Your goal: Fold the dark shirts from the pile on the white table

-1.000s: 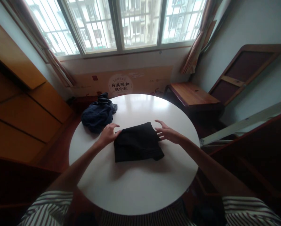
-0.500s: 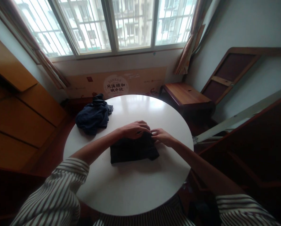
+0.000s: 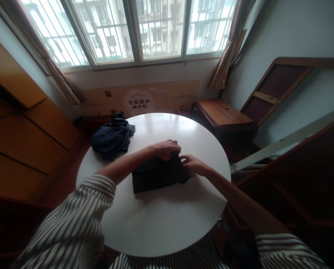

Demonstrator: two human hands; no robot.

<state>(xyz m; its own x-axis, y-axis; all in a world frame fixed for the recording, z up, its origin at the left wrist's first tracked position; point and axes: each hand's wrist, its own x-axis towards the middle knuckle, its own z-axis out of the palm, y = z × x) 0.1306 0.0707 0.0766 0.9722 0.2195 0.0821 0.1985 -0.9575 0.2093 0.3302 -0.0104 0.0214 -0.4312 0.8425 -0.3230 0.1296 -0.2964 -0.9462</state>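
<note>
Two garments lie on one round white table [image 3: 161, 220]. The folded black garment [image 3: 152, 179] sits mid-table, at 7 o'clock from the left hand [image 3: 165, 149] and 9 o'clock from the right hand [image 3: 193, 165]. The crumpled navy garment [image 3: 112, 136] lies apart, at 10 o'clock on the table. The left hand curls over the black garment's far edge; the right hand's half-bent fingers touch its edge. Whether either grips, I cannot tell. One second ago, both hands stood open, well apart, at its sides.

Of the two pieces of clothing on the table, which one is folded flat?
The black one, under the left hand and right hand, lies flat and folded; the dark blue one, off to the left, is a crumpled heap.
</note>
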